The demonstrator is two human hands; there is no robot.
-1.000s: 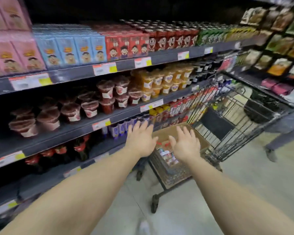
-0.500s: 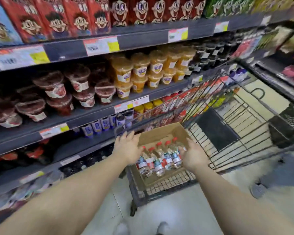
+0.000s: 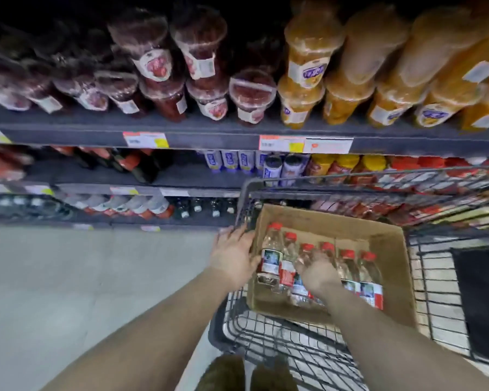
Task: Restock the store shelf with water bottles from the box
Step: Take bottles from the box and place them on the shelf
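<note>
An open cardboard box [image 3: 384, 244] sits in the wire basket of a shopping cart [image 3: 268, 183]. Several clear water bottles [image 3: 270, 259] with red caps lie side by side in it. My left hand [image 3: 232, 256] rests with straight fingers against the box's left wall, beside the leftmost bottle. My right hand [image 3: 316, 270] is inside the box, its fingers curled down over a bottle in the middle of the row. Straight ahead is the store shelf [image 3: 209, 138], with a low row of similar clear bottles [image 3: 130, 206] at the left.
Red fruit cups [image 3: 206, 60] and orange fruit cups [image 3: 308, 66] fill the upper shelf. Dark bottles and cans stand on the shelf below. Grey floor [image 3: 82, 277] lies to the left of the cart. My shoes [image 3: 226, 373] show at the bottom edge.
The view has tipped down and come closer to the cart. Both hands dropped to the box; the right hand went from its rim in onto the bottles.
</note>
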